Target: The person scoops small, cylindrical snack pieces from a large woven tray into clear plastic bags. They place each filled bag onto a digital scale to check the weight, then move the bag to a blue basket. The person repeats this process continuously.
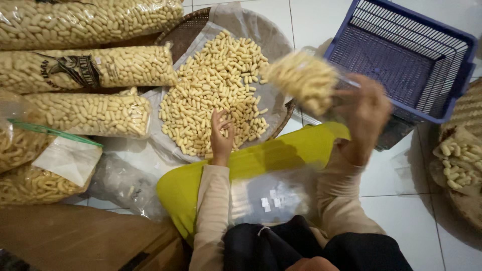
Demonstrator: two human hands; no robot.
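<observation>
The person sits on the white tile floor (pixel 401 200) with a yellow tray (pixel 281 150) across the lap. The right hand (pixel 365 113) is lifted up and wrapped around one end of a clear bag of snacks (pixel 301 80), a packed bag of little pale yellow sticks; the grip is closed on it, and the bag is blurry, sticking out to the left in the air just in front of the blue basket (pixel 401 55). The left hand (pixel 221 135) is down at the near edge of the snack pile (pixel 216 90), fingers loosely spread and resting on the loose pieces, not clamped on anything you can make out. That pile lies on a plastic sheet (pixel 246 25) inside a round woven tray (pixel 183 32). Off to the left there's a stack of filled bags (pixel 90 65), same snacks, lying on their sides. A few flat empty bags (pixel 271 198) sit on the lap. Far right, another woven tray (pixel 464 160) with a few more pieces
</observation>
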